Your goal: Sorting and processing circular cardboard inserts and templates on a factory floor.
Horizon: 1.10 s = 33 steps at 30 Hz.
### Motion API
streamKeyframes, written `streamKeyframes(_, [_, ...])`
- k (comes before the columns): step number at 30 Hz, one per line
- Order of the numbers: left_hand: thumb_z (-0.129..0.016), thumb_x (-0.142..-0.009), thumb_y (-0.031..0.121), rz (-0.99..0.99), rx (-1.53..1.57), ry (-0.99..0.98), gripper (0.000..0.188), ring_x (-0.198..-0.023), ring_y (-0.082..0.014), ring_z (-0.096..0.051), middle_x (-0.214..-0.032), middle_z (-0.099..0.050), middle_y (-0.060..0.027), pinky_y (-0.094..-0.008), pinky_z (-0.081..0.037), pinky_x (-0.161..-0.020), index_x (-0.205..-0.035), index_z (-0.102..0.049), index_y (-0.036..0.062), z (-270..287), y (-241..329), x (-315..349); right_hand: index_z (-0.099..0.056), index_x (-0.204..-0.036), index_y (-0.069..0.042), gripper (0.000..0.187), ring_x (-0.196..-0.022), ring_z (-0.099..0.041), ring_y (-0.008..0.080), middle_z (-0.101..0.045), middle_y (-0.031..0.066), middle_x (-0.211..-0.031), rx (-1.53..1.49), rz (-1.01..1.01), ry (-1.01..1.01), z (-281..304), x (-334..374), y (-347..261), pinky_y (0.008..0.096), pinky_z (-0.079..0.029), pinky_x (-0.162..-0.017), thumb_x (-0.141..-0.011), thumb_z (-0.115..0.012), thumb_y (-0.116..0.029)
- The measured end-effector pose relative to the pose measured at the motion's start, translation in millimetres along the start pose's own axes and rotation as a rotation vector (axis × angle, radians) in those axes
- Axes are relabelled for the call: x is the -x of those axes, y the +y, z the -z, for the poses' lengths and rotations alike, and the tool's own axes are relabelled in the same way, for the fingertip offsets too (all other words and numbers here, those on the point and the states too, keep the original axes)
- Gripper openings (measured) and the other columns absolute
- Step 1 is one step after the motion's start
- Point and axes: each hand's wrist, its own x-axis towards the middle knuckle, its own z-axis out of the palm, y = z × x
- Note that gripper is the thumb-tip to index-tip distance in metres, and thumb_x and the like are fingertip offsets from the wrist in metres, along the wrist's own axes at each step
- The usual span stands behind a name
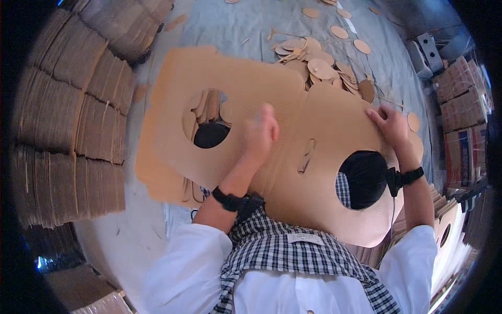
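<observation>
A large brown cardboard sheet (251, 83) lies across in front of me, creased down its middle. It has a round hole in each half and a narrow slot right of the crease. My right hand (389, 124) grips its far right edge, thumb on top and the other fingers partly hidden. Over the left half, near the crease, my left hand (263, 132) is smeared by motion. Its fingers do not show clearly, and I cannot tell whether it touches the board. Under the left part, more cardboard edges show.
Round cardboard cut-outs (320, 68) lie heaped beyond the sheet, with more scattered on the grey ground cover (225, 31). Tall stacks of flat cardboard (73, 180) stand at left. Printed boxes (457, 112) are piled at right. A thin cable (393, 214) hangs from my right wrist strap.
</observation>
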Motion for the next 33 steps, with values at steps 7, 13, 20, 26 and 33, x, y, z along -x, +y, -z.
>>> streamKeyframes(7, [-0.035, -0.093, 0.043, -0.095, 0.331, 0.073, 0.049, -0.048, -0.0151, -0.042, -0.058, -0.050, -0.0035, -0.0273, -0.034, -0.046, -0.069, -0.054, 0.0048, 80.4, 75.6, -8.3, -0.059, -0.073, -0.003, 0.053, -0.064, -0.058, 0.0322, -0.058, 0.0162, -0.064, -0.015, -0.090, 0.030, 0.1, 6.6, 28.5, 0.0399, -0.043, -0.058, -0.075, -0.059, -0.056])
streamKeyframes(13, [-0.054, -0.085, 0.038, 0.148, -0.801, -0.314, 0.050, -0.102, -0.0318, -0.056, -0.107, -0.058, -0.0222, -0.0370, -0.043, -0.084, -0.113, -0.052, -0.0029, 43.4, 39.5, -1.2, -0.065, -0.087, -0.004, 0.052, -0.072, -0.063, 0.0255, -0.065, 0.0138, -0.075, 0.013, -0.143, -0.062, 45.7, 39.5, 26.2, 0.0383, -0.049, -0.066, -0.070, -0.067, -0.053])
streamKeyframes(20, [-0.043, -0.094, 0.016, -0.404, -0.411, -0.002, 0.026, -0.096, -0.0207, -0.053, -0.106, -0.055, -0.0113, -0.0291, -0.041, -0.083, -0.110, -0.055, -0.0021, 40.3, 51.5, -3.5, -0.067, -0.083, -0.003, 0.057, -0.065, -0.062, 0.0199, -0.065, 0.0094, -0.073, -0.146, -0.770, 0.411, 146.7, 203.5, 130.3, 0.0319, -0.049, -0.061, -0.070, -0.065, -0.058])
streamKeyframes(26, [-0.046, -0.093, 0.020, -0.221, -0.338, -0.254, 0.027, -0.075, -0.0135, -0.051, -0.082, -0.056, -0.0065, -0.0263, -0.042, -0.069, -0.106, -0.058, -0.0013, 2.3, 35.6, -12.6, -0.064, -0.075, 0.004, 0.067, -0.059, -0.054, 0.0180, -0.060, 0.0112, -0.065, -0.135, -1.356, 0.810, 147.1, 460.3, 240.4, 0.0355, -0.042, -0.057, -0.075, -0.056, -0.063])
streamKeyframes(33, [-0.048, -0.093, 0.023, -0.208, -0.477, -0.263, 0.029, -0.071, -0.0122, -0.051, -0.074, -0.054, -0.0044, -0.0267, -0.042, -0.067, -0.103, -0.059, -0.0018, -7.8, 26.9, -10.9, -0.064, -0.076, 0.008, 0.079, -0.066, -0.055, 0.0253, -0.061, 0.0180, -0.073, -0.151, -1.774, 0.876, 76.6, 608.8, 349.9, 0.0392, -0.042, -0.062, -0.075, -0.048, -0.070])
